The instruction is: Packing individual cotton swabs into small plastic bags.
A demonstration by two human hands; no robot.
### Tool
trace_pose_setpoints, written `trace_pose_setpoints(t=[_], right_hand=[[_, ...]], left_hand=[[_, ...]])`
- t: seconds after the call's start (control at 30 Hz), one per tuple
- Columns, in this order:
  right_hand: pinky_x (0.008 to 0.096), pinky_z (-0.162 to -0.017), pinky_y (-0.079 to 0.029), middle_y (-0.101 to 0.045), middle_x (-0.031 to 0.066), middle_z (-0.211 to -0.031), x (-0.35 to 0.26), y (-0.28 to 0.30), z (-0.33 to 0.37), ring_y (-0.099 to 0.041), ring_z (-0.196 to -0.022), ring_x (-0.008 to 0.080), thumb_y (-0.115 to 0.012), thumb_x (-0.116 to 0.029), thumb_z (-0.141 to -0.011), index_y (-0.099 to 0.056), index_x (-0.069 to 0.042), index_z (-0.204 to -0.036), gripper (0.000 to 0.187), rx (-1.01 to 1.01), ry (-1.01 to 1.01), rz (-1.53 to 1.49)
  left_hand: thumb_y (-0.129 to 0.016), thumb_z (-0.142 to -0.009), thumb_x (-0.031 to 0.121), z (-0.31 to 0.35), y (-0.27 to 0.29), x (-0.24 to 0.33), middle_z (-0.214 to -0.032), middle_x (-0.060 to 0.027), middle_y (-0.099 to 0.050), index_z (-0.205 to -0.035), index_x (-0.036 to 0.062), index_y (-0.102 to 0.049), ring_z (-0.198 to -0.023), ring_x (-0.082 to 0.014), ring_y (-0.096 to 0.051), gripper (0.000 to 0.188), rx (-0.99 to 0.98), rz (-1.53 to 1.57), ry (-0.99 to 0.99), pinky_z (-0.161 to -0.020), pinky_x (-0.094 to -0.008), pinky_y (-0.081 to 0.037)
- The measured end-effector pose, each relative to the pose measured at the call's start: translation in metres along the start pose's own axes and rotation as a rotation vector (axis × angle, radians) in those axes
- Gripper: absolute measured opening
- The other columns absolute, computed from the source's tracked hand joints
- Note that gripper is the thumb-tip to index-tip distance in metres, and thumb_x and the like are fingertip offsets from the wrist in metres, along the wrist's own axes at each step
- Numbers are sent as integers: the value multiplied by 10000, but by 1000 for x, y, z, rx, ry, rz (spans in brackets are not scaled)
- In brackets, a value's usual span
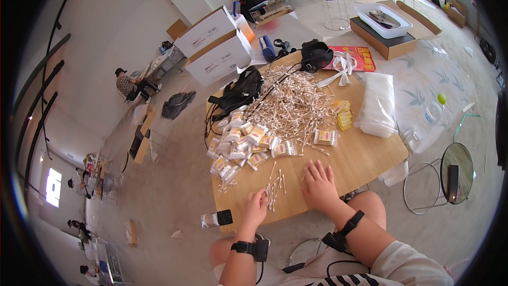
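My left hand point(255, 209) rests at the table's near edge, fingers curled together beside a small group of loose cotton swabs point(273, 190). Whatever lies in those fingers, if anything, is hidden. Palm down on the wood, my right hand point(320, 184) has its fingers stretched out and lies to the right of that group. Farther back spreads a big heap of cotton swabs point(296, 100). At the heap's near left, clear packs of cotton swabs point(241, 145) with yellow-and-white labels are piled up. Another pack point(325, 137) lies alone at the right.
A dark phone-like object with a clear pack point(216, 219) juts over the table's left corner. Yellow packets point(343, 115), a stack of clear plastic bags point(377, 105) and a red bag point(361, 57) lie at right. Black straps point(241, 92) and white cartons point(219, 55) stand behind. A round stool point(456, 172) is at right.
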State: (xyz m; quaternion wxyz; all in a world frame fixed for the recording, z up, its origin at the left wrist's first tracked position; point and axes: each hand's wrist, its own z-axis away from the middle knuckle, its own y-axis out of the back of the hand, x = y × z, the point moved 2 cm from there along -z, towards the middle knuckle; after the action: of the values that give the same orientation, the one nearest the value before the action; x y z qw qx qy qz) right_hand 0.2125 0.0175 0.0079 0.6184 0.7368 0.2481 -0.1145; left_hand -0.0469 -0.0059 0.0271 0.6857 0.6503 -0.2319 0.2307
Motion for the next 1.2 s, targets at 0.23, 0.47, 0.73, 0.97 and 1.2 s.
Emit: trace_pose_setpoints(t=[0.23,0.47,0.73,0.97,1.2], right_hand=[[524,-1247,-165,-360,158,-1615,-40,-27,8,-285,-1528,300,-594,-321,-934,-385,-15,-1531,703,-89,283,-77],[497,-1240,-211,-485,177,-1525,-43,-14,5,-390,-1474,304,-526,-109,-894,-285,14,-1564,722,-100,126,-194],[533,-1220,-242,-559,216,-1425,-50,-19,-5,-434,-1439,330,-515,-107,-930,-203,16,-1589,739,-103,246,-336],[480,-1213,-304,-543,262,-1423,-40,-10,-18,-465,-1403,356,-498,-54,-916,-305,-8,-1557,672,-98,138,-554],[498,-1185,-358,-617,232,-1343,-38,-8,-19,-508,-1358,379,-534,-32,-877,-487,-2,-1430,556,-44,82,-639]], left_hand=[[-596,-996,114,14,-12,6,-1050,-128,-612,-1331,81,-632,-915,-243,-626,338,-37,115,-84,-815,-346,-517],[-588,-1006,123,-25,-16,-17,-1023,-135,-667,-1284,32,-630,-890,-250,-658,296,134,138,-80,-823,-360,-530],[-697,-945,198,-96,-20,-2,-942,-153,-676,-1129,13,-610,-830,-274,-672,274,59,-47,37,-749,-395,-534],[-719,-907,224,-86,-6,2,-832,-172,-709,-946,3,-679,-784,-350,-693,227,-30,-284,-12,-715,-439,-540],[-666,-971,231,-18,9,7,-875,-143,-748,-1021,11,-732,-789,-252,-711,235,-204,-93,177,-748,-356,-550]])
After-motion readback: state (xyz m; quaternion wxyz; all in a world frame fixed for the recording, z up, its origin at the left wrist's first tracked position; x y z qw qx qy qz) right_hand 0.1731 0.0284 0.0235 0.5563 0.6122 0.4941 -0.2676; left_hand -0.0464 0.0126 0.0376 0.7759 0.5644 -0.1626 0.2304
